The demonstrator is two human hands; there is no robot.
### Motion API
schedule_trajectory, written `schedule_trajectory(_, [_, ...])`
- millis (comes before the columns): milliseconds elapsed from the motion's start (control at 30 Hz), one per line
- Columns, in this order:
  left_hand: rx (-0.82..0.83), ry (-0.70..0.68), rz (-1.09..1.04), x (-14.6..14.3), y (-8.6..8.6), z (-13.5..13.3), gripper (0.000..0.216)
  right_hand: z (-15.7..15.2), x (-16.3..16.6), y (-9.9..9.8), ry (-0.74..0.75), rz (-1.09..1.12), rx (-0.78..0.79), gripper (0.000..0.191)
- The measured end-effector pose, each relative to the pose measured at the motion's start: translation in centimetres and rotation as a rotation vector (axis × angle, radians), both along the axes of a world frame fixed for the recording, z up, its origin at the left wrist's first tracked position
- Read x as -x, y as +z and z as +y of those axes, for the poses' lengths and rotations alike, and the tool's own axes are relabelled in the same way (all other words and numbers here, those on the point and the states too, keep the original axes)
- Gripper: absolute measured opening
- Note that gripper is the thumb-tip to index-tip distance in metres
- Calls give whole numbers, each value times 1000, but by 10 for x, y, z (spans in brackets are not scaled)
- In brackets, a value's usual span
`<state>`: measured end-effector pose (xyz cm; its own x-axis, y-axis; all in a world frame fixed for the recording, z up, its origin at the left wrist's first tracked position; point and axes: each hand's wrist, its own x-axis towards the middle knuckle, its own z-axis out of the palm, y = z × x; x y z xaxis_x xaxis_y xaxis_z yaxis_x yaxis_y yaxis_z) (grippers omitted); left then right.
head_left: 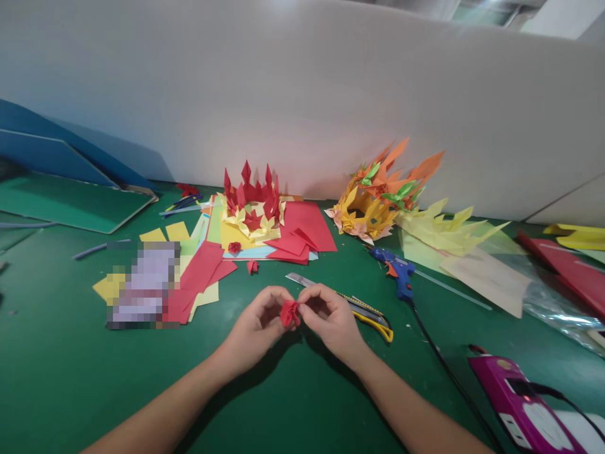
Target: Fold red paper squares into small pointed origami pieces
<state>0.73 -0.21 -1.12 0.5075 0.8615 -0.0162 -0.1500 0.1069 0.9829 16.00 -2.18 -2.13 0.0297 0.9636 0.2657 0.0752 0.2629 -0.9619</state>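
Between my two hands, over the green table, is a small red folded paper flower. My left hand pinches it from the left with thumb and fingers. From the right, the thumb and forefinger of my right hand grip its edge. Just behind my right hand lies a yellow utility knife with its blade out. Two more little red paper flowers, one lower and one on the paper stack, rest beyond my left hand. A red and yellow paper crown stands on stacked coloured paper.
Orange and yellow paper crowns stand at the back right. A blue glue gun lies nearer, its cable running to a magenta power strip. Red paper sheets and a blurred-out rectangular object lie left. A white partition rises behind.
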Motion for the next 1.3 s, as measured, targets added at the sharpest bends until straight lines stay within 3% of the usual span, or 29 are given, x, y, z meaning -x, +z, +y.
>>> schedule_trajectory(333, [-31,83,76,-2,0,1,22,-2,-1,-3,-1,-116,-79,5])
schedule_trajectory(633, [140,-105,-111,8,3,2,29,0,-5,0,57,29,41,4])
schedule_trajectory(833, [267,91,0,2,9,4,23,1,-4,0,12,-29,-13,3])
schedule_trajectory(1067, [264,113,24,3,7,6,23,-2,-2,-1,3,-61,-71,5])
schedule_trajectory(1200, [290,109,-13,2,7,6,24,-1,-4,-1,54,46,41,3])
schedule_trajectory(1300, [298,120,-48,2,8,5,25,0,-5,-1,110,186,169,14])
